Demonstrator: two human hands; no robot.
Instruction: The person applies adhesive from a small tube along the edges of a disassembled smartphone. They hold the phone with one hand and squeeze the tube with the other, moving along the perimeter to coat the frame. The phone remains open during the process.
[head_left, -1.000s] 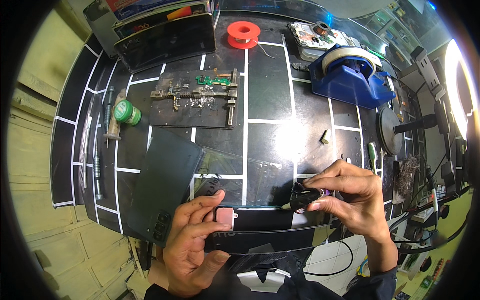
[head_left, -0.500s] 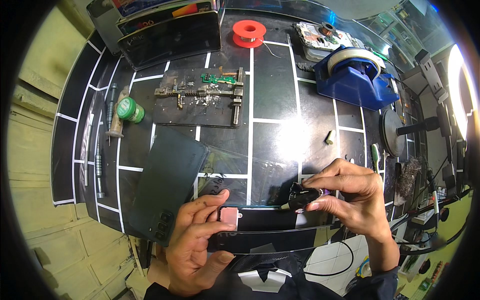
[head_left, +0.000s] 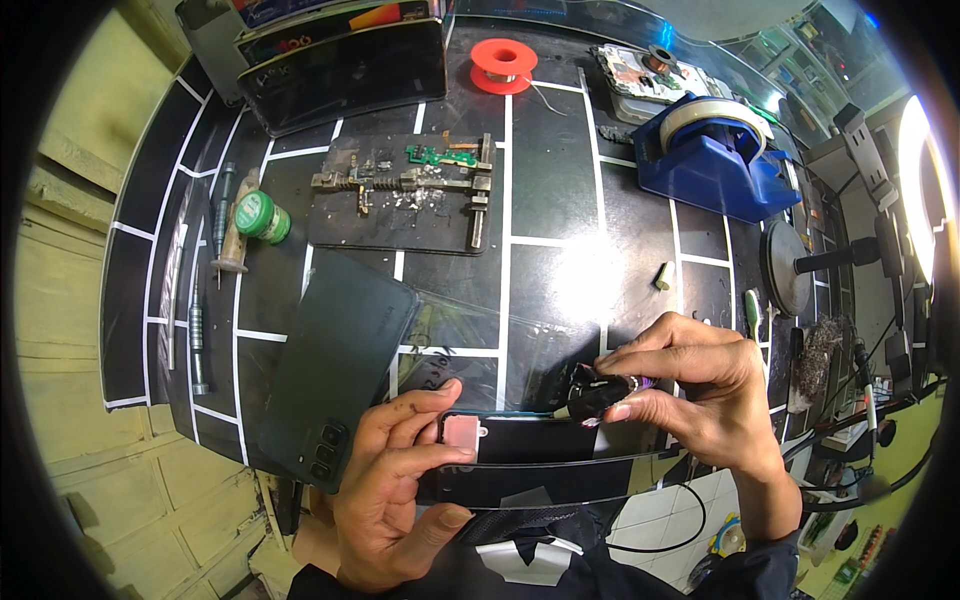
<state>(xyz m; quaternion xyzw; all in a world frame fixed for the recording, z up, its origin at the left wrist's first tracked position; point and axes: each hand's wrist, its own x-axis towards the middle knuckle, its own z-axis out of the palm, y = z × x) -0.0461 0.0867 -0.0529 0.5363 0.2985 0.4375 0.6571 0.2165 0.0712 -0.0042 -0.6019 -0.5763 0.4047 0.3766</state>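
Note:
My left hand (head_left: 385, 490) grips the left end of a black phone frame (head_left: 530, 440), fingers on its upper side and thumb below. Near those fingertips a pink square pad (head_left: 460, 432) shows on the frame. A crumpled dark glue tube (head_left: 598, 394) is pinched between the thumb and fingers of my right hand (head_left: 700, 395). Its pale nozzle points left and meets the frame's far edge, where a thin bluish line runs. Left of the frame lies a dark phone back cover (head_left: 335, 365) with a camera cluster, partly behind my left hand.
Beyond lie a clear plastic sheet (head_left: 460, 325), a board holder (head_left: 340, 225) with a green circuit board, and a green-lidded jar (head_left: 262, 218). A red solder spool (head_left: 503, 67), blue tape dispenser (head_left: 700, 165) and small pale cap (head_left: 665, 275) stand farther off. Screwdrivers lie left.
The glue tube in my right hand has slid slightly left along the frame's far edge. My left hand keeps its grip. The whole view has shifted a little.

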